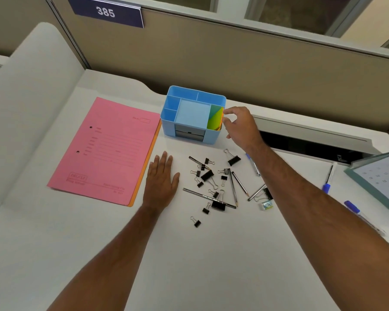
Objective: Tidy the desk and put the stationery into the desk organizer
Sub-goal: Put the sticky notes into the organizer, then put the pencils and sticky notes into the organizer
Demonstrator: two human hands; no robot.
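Observation:
A blue desk organizer (173,93) stands at the back of the white desk. A pad of coloured sticky notes (215,118) sits upright in its right compartment. My right hand (240,124) pinches the pad's orange edge between thumb and fingertips. My left hand (162,176) lies flat on the desk, fingers straight, in front of the organizer. Several black binder clips (208,175) and a few pencils (208,197) lie scattered to the right of my left hand. A small eraser (267,204) lies at the right of the pile, by my right forearm.
A pink folder (106,151) lies on an orange one at the left. Two blue-capped pens (328,180) (355,209) and another pen (254,164) lie at the right. A desk calendar (384,178) stands at the right edge. A dark cable slot (301,144) runs behind my right arm.

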